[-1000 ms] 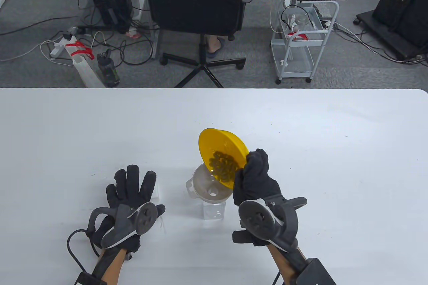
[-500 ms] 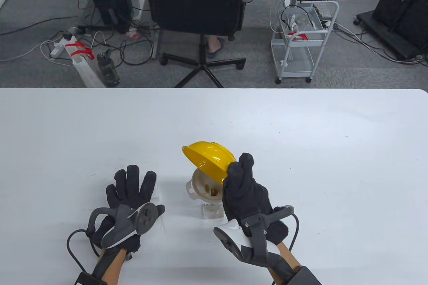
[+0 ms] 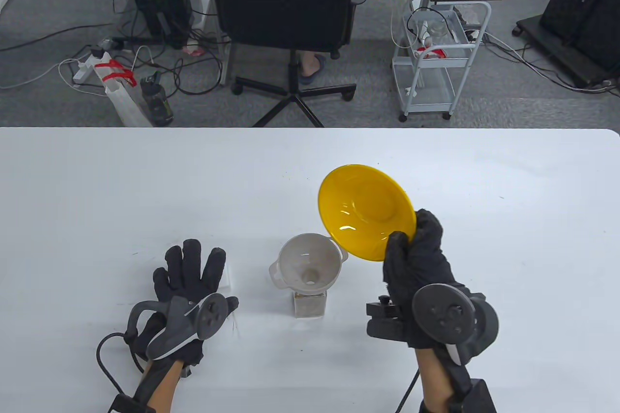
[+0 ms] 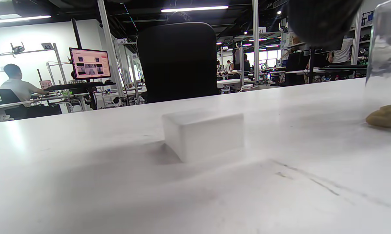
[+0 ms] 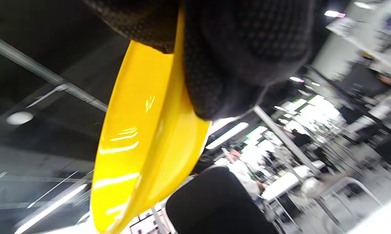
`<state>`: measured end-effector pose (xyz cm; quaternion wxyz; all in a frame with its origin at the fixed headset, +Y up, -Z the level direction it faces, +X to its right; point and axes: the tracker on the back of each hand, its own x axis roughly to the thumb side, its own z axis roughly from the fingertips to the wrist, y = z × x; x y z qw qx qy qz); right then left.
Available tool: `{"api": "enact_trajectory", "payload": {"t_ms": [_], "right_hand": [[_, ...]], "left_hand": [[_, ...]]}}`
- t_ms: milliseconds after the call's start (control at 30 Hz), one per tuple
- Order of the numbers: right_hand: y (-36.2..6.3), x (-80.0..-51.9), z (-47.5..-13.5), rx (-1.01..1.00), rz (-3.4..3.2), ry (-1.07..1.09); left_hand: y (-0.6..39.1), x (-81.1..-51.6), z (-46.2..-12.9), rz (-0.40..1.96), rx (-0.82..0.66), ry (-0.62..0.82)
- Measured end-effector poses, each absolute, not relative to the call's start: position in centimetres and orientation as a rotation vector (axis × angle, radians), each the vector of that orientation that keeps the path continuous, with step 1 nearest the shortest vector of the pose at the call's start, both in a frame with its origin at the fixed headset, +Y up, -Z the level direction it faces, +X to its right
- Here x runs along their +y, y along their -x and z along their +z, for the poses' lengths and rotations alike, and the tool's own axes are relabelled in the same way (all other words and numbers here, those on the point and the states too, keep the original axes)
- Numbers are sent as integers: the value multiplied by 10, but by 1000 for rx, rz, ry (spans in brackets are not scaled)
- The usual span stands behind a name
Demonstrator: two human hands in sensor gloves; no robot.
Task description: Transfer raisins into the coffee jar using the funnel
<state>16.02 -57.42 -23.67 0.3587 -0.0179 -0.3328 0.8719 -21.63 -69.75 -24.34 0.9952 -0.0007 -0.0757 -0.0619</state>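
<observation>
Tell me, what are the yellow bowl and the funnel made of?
The yellow bowl looks like glossy plastic: bright reflections streak its smooth surface. The funnel seems matte, pale plastic, slightly see-through at its rim. The jar below it looks clear, plastic or glass.

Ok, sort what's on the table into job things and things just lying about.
Job things:
yellow bowl, empty, held by the right hand
funnel
jar under the funnel, raisins inside

Lying about:
white block by the left hand
</observation>
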Motion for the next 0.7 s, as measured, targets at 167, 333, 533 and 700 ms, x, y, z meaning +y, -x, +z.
{"api": "enact_trajectory", "payload": {"t_ms": [167,333,533,700], "right_hand": [[-216,-621,-254,-636,2097,300],[-244,-668,-261,-455,1989,449],[-252,-700,-266,-272,2014,555],[-254,-717,-270,-175,2027,625]], "left_hand": [[217,-697,-244,-124,-147,2],[218,-698,-244,-124,-143,3],[218,-698,-244,-124,-139,5],[218,-698,-244,-118,-143,1]]}}
